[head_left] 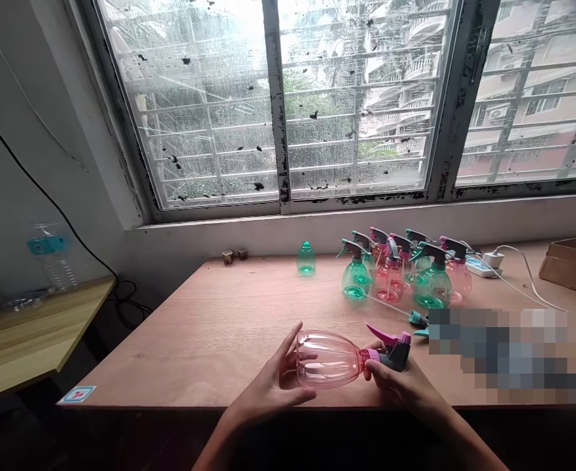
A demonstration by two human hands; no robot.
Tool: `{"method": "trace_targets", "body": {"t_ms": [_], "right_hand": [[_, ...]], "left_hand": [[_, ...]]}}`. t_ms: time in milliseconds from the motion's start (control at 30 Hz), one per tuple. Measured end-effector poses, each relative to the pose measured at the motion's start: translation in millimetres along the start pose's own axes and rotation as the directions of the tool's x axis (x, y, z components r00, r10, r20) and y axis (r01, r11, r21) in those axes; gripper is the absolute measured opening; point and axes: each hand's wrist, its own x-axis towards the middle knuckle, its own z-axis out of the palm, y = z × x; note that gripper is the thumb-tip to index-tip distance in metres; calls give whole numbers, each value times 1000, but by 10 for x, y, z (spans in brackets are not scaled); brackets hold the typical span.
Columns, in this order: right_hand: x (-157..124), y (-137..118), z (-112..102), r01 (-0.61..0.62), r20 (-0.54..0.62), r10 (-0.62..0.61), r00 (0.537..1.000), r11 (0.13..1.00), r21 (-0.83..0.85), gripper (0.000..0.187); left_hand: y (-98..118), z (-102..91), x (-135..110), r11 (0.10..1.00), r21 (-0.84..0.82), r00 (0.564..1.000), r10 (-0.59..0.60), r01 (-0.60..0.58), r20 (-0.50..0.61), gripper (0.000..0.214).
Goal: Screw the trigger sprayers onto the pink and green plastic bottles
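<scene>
A clear pink spray bottle (329, 360) lies sideways between my hands, just above the table's front edge. Its base points left and its dark grey head with a pink trigger (383, 333) points right. My left hand (280, 376) cups the base, thumb below and fingers partly hidden behind the plastic. At the neck, the fingers of my right hand (395, 379) grip around the pink collar (372, 355). Just behind my right hand a loose green-and-grey spray head (418, 319) with a long thin tube lies on the table.
Several green and pink spray bottles (355, 281) with heads fitted stand at the back right. A headless green bottle (306, 260) stands apart. Beyond are a white power strip (481, 267), cables and a brown box (572, 265). A blurred patch covers the table's right side.
</scene>
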Motion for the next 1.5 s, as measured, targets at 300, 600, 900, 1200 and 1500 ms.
{"method": "trace_targets", "body": {"t_ms": [300,600,900,1200,1500], "right_hand": [[-42,-22,-18,6,-24,-6,1000,1000,-16,34],[-30,-40,-33,13,-8,-13,1000,1000,-7,30],[-33,-54,-42,35,-1,-35,999,999,-15,26],[-27,-69,-23,40,2,-40,999,999,-11,27],[-12,-39,-22,36,-7,-36,999,999,30,32]], "left_hand": [[27,-1,13,998,35,999,-42,42,-15,93],[64,39,18,997,54,999,-50,50,-5,106],[34,23,41,994,111,1000,-6,6,-3,100],[-1,0,54,993,113,1000,-20,21,-5,93],[5,16,53,993,116,1000,-3,3,-4,106]]}}
